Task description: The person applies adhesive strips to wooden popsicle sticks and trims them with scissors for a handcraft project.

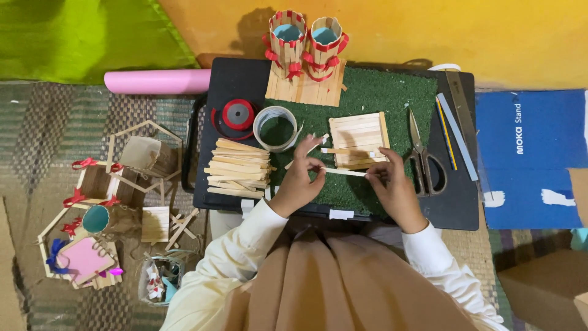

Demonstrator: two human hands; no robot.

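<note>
Green turf mat (392, 98) on black tray, stick pile (237, 168) just left of the grip, left hand (300, 184) and right hand (392, 187) both pinching one flat stick (343, 172) by its ends, stick panel (358, 140) just beyond, risk: uneven squeeze could snap or drop it.

Green turf mat (392, 92), red ribbon spool (237, 114), pale wooden sticks (236, 168) (natural tan), pink roll (156, 81)

Home craft corner: floor mat (55, 122) (woven), craft sticks (237, 168).
</note>
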